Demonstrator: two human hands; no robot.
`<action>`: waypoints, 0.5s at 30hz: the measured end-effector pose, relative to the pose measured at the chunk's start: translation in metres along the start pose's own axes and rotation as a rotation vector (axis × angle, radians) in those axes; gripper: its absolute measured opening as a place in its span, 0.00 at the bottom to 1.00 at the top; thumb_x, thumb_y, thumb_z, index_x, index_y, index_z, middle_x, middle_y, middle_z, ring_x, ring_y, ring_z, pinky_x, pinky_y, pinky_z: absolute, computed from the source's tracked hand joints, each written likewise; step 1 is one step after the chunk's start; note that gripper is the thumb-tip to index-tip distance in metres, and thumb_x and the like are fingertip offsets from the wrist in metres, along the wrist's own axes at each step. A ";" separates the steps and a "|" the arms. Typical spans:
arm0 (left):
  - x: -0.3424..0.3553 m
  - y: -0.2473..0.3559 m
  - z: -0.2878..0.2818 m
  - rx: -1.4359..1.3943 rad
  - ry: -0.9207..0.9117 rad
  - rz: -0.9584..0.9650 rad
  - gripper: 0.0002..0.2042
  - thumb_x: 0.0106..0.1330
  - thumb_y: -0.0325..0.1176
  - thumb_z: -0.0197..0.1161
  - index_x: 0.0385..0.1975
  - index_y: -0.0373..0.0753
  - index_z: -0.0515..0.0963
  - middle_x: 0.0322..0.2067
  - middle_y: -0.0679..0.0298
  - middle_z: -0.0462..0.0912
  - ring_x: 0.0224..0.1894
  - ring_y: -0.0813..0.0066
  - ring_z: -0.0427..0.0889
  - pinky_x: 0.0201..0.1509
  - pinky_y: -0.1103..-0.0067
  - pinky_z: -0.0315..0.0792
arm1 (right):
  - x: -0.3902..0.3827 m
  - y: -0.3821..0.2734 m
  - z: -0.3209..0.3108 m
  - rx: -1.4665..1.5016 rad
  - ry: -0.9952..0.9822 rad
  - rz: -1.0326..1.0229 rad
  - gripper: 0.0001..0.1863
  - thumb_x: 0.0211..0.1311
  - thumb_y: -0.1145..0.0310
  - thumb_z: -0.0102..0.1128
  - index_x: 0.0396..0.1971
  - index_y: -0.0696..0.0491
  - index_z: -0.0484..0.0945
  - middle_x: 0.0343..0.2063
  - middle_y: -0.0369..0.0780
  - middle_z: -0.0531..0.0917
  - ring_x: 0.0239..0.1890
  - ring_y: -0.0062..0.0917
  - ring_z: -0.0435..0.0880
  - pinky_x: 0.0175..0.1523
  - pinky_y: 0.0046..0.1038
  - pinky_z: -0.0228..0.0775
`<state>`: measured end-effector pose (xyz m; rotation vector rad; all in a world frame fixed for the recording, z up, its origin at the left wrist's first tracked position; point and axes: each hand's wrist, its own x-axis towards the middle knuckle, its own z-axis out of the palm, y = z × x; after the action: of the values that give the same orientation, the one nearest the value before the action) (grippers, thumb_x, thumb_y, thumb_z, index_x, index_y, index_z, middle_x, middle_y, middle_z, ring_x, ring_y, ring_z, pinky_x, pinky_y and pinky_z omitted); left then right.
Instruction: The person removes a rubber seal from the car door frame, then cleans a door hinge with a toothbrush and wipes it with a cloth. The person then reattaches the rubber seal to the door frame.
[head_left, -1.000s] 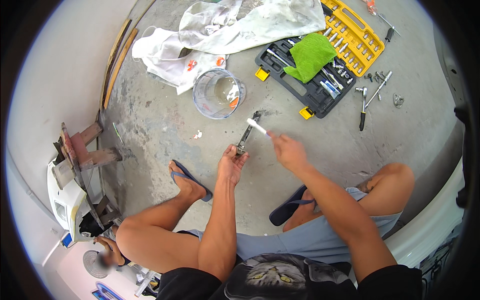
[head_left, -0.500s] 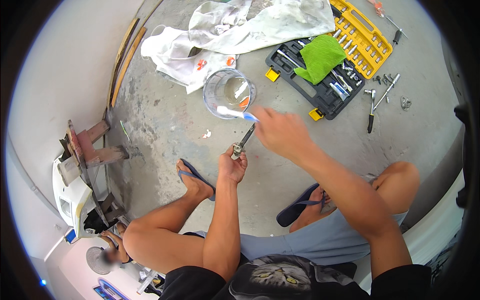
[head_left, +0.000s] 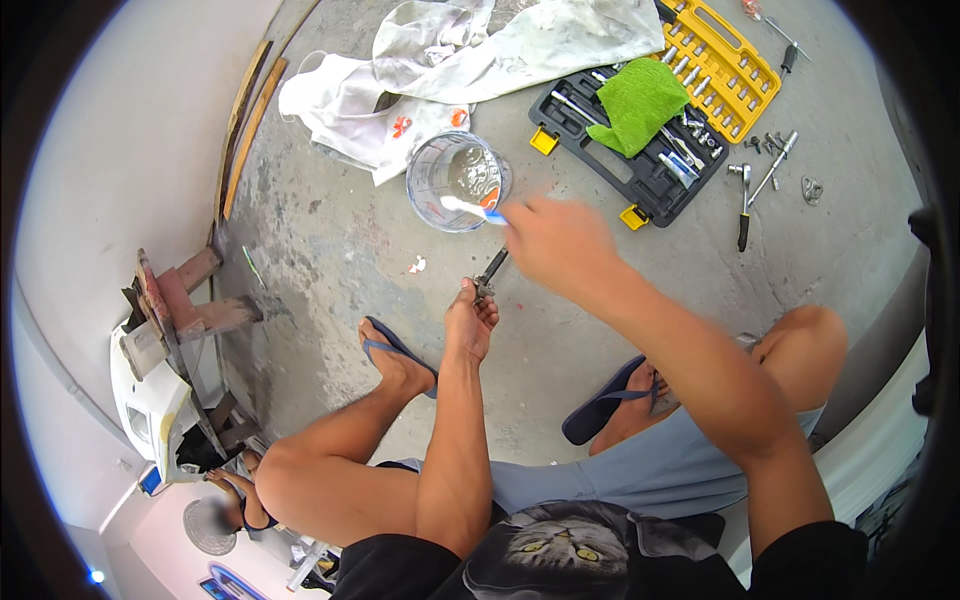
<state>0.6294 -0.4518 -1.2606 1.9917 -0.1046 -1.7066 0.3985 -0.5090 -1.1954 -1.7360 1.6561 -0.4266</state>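
A slim dark part (head_left: 495, 264) is gripped by the left hand (head_left: 470, 322), a brush (head_left: 468, 207) by the right hand (head_left: 560, 243), near a bucket (head_left: 418, 186).

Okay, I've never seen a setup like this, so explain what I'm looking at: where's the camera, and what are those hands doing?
There's no machine here, just a person's two bare hands, seen from a wide camera worn on the head, looking down. Straight edges bend near the rim. The left hand holds a slim, dark part. The right hand holds a brush, its white head seen against the clear bucket. On the floor lie white cloth, an open toolbox with a green rag on it, and a ratchet.
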 end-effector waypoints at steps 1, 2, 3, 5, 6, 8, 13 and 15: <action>0.000 0.000 0.001 0.030 -0.001 0.029 0.17 0.75 0.51 0.57 0.39 0.41 0.75 0.27 0.67 0.74 0.27 0.78 0.74 0.30 0.82 0.72 | -0.022 0.012 0.008 0.057 0.042 -0.046 0.10 0.64 0.65 0.58 0.43 0.48 0.81 0.29 0.41 0.83 0.31 0.39 0.86 0.34 0.42 0.77; 0.000 -0.001 0.002 0.063 0.018 0.051 0.18 0.75 0.51 0.56 0.40 0.40 0.75 0.27 0.67 0.74 0.27 0.79 0.74 0.30 0.82 0.72 | -0.042 0.023 0.019 0.116 0.039 -0.013 0.10 0.65 0.65 0.57 0.44 0.47 0.81 0.28 0.41 0.83 0.30 0.40 0.85 0.33 0.43 0.76; 0.000 -0.001 0.004 0.096 0.040 0.065 0.18 0.76 0.51 0.55 0.41 0.40 0.75 0.27 0.68 0.75 0.27 0.80 0.74 0.30 0.82 0.72 | -0.060 0.032 0.034 0.154 0.024 0.053 0.10 0.65 0.64 0.57 0.45 0.46 0.81 0.28 0.41 0.82 0.29 0.41 0.84 0.33 0.44 0.75; -0.001 -0.003 0.008 0.158 0.040 0.095 0.18 0.76 0.50 0.54 0.46 0.39 0.75 0.28 0.68 0.74 0.27 0.81 0.73 0.29 0.82 0.71 | -0.086 0.033 0.071 0.295 0.025 0.108 0.12 0.66 0.64 0.56 0.47 0.45 0.81 0.29 0.41 0.82 0.30 0.42 0.84 0.33 0.44 0.74; -0.002 -0.003 0.011 0.183 0.038 0.123 0.19 0.77 0.50 0.54 0.48 0.39 0.75 0.28 0.69 0.74 0.27 0.81 0.73 0.29 0.82 0.71 | -0.093 0.036 0.083 0.337 -0.044 0.198 0.13 0.67 0.64 0.55 0.48 0.44 0.81 0.29 0.42 0.82 0.30 0.43 0.83 0.33 0.45 0.74; -0.005 -0.005 0.017 0.219 0.040 0.119 0.19 0.77 0.49 0.53 0.52 0.38 0.75 0.28 0.69 0.74 0.27 0.82 0.73 0.29 0.83 0.70 | -0.103 0.041 0.103 0.261 -0.076 0.171 0.15 0.68 0.63 0.54 0.52 0.43 0.81 0.30 0.42 0.82 0.30 0.43 0.83 0.33 0.45 0.74; -0.010 -0.003 0.028 0.273 0.068 0.223 0.19 0.77 0.47 0.53 0.54 0.37 0.74 0.27 0.69 0.74 0.26 0.83 0.72 0.29 0.83 0.70 | -0.110 0.058 0.110 0.244 -0.102 0.204 0.16 0.69 0.62 0.53 0.54 0.42 0.81 0.31 0.44 0.82 0.31 0.43 0.83 0.33 0.45 0.74; -0.012 0.000 0.030 0.292 0.084 0.222 0.19 0.77 0.46 0.53 0.54 0.36 0.74 0.27 0.69 0.75 0.26 0.83 0.72 0.29 0.83 0.70 | -0.112 0.062 0.112 0.285 -0.210 0.168 0.14 0.68 0.62 0.54 0.50 0.42 0.83 0.29 0.43 0.82 0.30 0.42 0.83 0.32 0.44 0.74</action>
<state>0.5982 -0.4568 -1.2521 2.1614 -0.5520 -1.5338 0.4116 -0.3693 -1.2912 -1.3724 1.4960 -0.3670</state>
